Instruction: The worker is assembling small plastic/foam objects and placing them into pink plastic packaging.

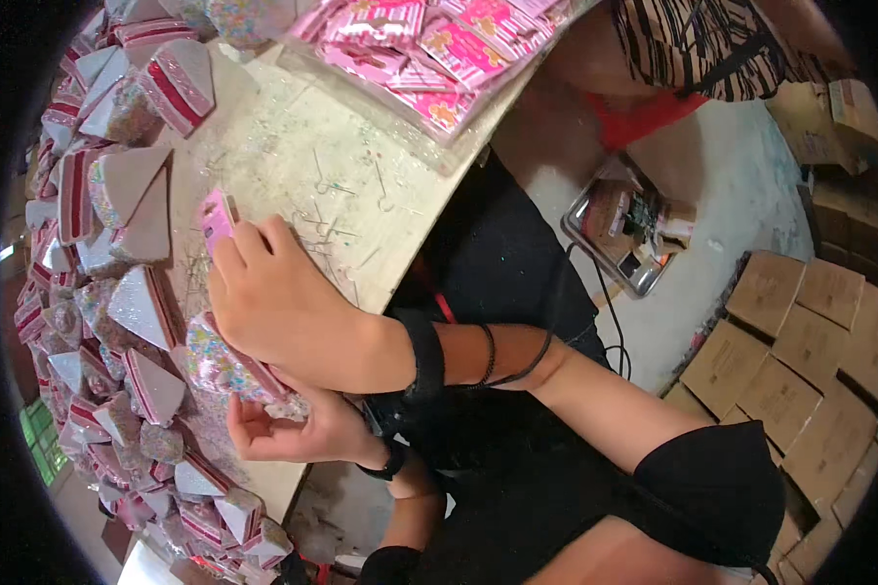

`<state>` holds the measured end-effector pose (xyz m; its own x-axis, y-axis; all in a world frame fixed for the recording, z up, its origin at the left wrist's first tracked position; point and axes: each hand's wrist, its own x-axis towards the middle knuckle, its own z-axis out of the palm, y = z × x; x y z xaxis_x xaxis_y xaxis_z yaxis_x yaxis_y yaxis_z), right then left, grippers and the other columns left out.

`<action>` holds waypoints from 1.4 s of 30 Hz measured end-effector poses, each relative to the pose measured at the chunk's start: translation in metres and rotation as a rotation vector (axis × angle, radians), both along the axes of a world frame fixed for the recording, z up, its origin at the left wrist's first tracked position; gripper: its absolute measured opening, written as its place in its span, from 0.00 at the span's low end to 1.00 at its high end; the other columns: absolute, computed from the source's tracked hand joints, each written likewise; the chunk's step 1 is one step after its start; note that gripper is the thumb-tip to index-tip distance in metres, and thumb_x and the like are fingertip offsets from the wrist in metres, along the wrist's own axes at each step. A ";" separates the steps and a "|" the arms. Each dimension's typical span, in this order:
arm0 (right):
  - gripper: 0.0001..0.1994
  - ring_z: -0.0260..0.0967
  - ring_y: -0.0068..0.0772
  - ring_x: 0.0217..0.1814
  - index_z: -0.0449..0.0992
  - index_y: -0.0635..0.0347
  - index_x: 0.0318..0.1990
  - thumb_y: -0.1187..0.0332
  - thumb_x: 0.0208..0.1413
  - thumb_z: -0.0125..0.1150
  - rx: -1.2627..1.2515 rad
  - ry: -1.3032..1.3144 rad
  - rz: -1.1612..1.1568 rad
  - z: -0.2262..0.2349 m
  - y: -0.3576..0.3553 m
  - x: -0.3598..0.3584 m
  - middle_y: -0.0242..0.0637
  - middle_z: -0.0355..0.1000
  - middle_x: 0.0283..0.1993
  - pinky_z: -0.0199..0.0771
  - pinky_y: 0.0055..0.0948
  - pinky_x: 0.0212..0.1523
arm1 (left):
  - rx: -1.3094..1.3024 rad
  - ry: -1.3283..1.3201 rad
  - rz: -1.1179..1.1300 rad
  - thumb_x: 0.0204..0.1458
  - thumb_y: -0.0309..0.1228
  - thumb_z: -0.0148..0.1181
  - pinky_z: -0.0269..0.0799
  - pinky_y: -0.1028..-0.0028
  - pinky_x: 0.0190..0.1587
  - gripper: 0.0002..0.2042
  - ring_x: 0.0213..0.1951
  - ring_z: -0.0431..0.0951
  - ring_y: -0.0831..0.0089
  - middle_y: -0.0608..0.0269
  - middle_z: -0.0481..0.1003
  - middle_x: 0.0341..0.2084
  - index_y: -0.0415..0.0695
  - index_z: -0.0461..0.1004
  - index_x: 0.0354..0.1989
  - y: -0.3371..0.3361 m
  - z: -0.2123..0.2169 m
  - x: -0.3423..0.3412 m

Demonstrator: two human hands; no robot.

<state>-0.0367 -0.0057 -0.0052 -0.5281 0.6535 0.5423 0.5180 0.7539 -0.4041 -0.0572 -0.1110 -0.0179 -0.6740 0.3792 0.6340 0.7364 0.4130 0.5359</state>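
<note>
My right hand [278,297] reaches over the table, its curled fingers closed on a pink header card [217,222]. The fingertips are partly hidden behind the knuckles. Below it, my left hand [288,429] is turned partly palm up with curled fingers. It grips the edge of a cake-slice ornament [222,363] with coloured sprinkles and a pink layer. My right hand and wrist cover part of this slice. Thin wire hooks [337,234] lie scattered on the pale table [263,127] beside my right hand.
Many more cake-slice ornaments [146,380] are heaped along the table's left side. A clear plastic tray [444,151] of pink printed cards [410,49] stands at the top. Cardboard boxes [780,370] are stacked on the right. A metal-rimmed bin [644,288] sits on the floor. Another person's patterned clothing [698,44] shows at top right.
</note>
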 end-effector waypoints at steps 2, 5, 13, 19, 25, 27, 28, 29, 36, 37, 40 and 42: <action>0.09 0.59 0.36 0.36 0.74 0.61 0.26 0.66 0.37 0.58 -0.008 0.007 -0.010 0.000 -0.002 -0.007 0.38 0.65 0.30 0.57 0.33 0.37 | -0.059 0.096 0.002 0.50 0.26 0.66 0.65 0.66 0.46 0.25 0.40 0.65 0.66 0.57 0.63 0.41 0.34 0.62 0.54 -0.005 0.000 -0.009; 0.12 0.60 0.38 0.36 0.71 0.62 0.30 0.66 0.39 0.58 -0.007 0.272 -0.115 0.003 -0.005 -0.012 0.41 0.63 0.33 0.59 0.33 0.37 | 0.024 -0.073 -0.036 0.54 0.30 0.63 0.66 0.69 0.45 0.25 0.39 0.68 0.68 0.56 0.68 0.38 0.35 0.62 0.58 -0.005 0.002 -0.007; 0.12 0.64 0.40 0.35 0.70 0.63 0.30 0.64 0.40 0.59 -0.037 0.570 -0.036 0.000 -0.006 -0.022 0.45 0.66 0.33 0.65 0.34 0.34 | 0.008 -0.092 -0.141 0.55 0.34 0.63 0.70 0.65 0.50 0.31 0.51 0.72 0.63 0.49 0.70 0.52 0.37 0.58 0.65 -0.001 0.002 -0.003; 0.10 0.65 0.37 0.32 0.69 0.60 0.27 0.64 0.39 0.59 -0.001 0.794 0.153 0.011 -0.006 -0.015 0.36 0.65 0.27 0.66 0.33 0.30 | 0.121 -0.089 -0.142 0.58 0.30 0.56 0.69 0.66 0.52 0.22 0.51 0.72 0.63 0.48 0.68 0.52 0.32 0.63 0.59 0.007 -0.007 0.001; 0.11 0.66 0.38 0.33 0.67 0.60 0.26 0.65 0.37 0.59 -0.083 0.837 0.448 0.006 -0.014 -0.015 0.38 0.63 0.29 0.69 0.32 0.33 | 0.117 -0.161 -0.229 0.58 0.30 0.56 0.69 0.66 0.51 0.21 0.49 0.72 0.63 0.48 0.69 0.51 0.33 0.63 0.57 -0.035 -0.012 0.027; 0.11 0.66 0.37 0.32 0.67 0.60 0.25 0.65 0.37 0.60 -0.081 0.844 0.464 0.007 -0.016 -0.012 0.37 0.63 0.30 0.69 0.32 0.31 | 0.081 -0.193 -0.254 0.58 0.30 0.56 0.69 0.66 0.50 0.20 0.49 0.73 0.63 0.49 0.69 0.51 0.33 0.64 0.56 -0.057 -0.014 0.038; 0.10 0.67 0.38 0.31 0.68 0.60 0.24 0.65 0.37 0.59 -0.102 0.837 0.526 0.006 -0.016 -0.010 0.37 0.64 0.29 0.70 0.33 0.29 | 0.066 -0.207 -0.261 0.58 0.30 0.56 0.69 0.66 0.50 0.20 0.49 0.73 0.64 0.49 0.69 0.50 0.33 0.64 0.56 -0.065 -0.016 0.043; 0.09 0.68 0.39 0.30 0.69 0.60 0.23 0.64 0.38 0.59 -0.127 0.827 0.587 0.005 -0.017 -0.008 0.37 0.65 0.28 0.70 0.33 0.28 | 0.054 -0.219 -0.267 0.58 0.30 0.56 0.69 0.66 0.50 0.20 0.49 0.73 0.64 0.49 0.69 0.50 0.33 0.64 0.56 -0.073 -0.017 0.047; 0.08 0.71 0.43 0.28 0.73 0.56 0.20 0.63 0.38 0.59 -0.151 0.899 0.787 0.009 -0.011 -0.005 0.37 0.66 0.23 0.72 0.39 0.27 | 0.004 -0.269 -0.267 0.57 0.30 0.56 0.69 0.67 0.48 0.19 0.47 0.73 0.64 0.50 0.70 0.48 0.33 0.64 0.54 -0.095 -0.023 0.055; 0.08 0.71 0.42 0.28 0.73 0.56 0.20 0.63 0.39 0.59 -0.167 0.875 0.806 0.008 -0.010 -0.004 0.36 0.66 0.23 0.72 0.39 0.27 | 0.003 -0.272 -0.268 0.57 0.30 0.56 0.69 0.67 0.48 0.19 0.47 0.73 0.64 0.50 0.70 0.48 0.33 0.64 0.54 -0.095 -0.023 0.055; 0.07 0.71 0.40 0.29 0.74 0.55 0.19 0.64 0.39 0.59 -0.221 0.842 0.813 0.008 -0.013 0.001 0.34 0.67 0.23 0.72 0.38 0.28 | 0.001 -0.279 -0.267 0.57 0.31 0.56 0.69 0.67 0.48 0.18 0.46 0.73 0.65 0.50 0.70 0.47 0.34 0.65 0.53 -0.096 -0.024 0.056; 0.06 0.71 0.39 0.29 0.74 0.54 0.19 0.64 0.38 0.59 -0.270 0.831 0.798 0.009 -0.015 0.004 0.33 0.68 0.23 0.72 0.38 0.29 | -0.005 -0.280 -0.263 0.57 0.31 0.56 0.69 0.67 0.47 0.18 0.46 0.73 0.65 0.51 0.70 0.47 0.34 0.65 0.52 -0.096 -0.024 0.056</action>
<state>-0.0325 -0.0207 0.0036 -0.3892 0.4444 0.8069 -0.5572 0.5840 -0.5904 -0.0012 -0.2073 -0.0418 -0.7003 0.5646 0.4369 0.6430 0.2329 0.7296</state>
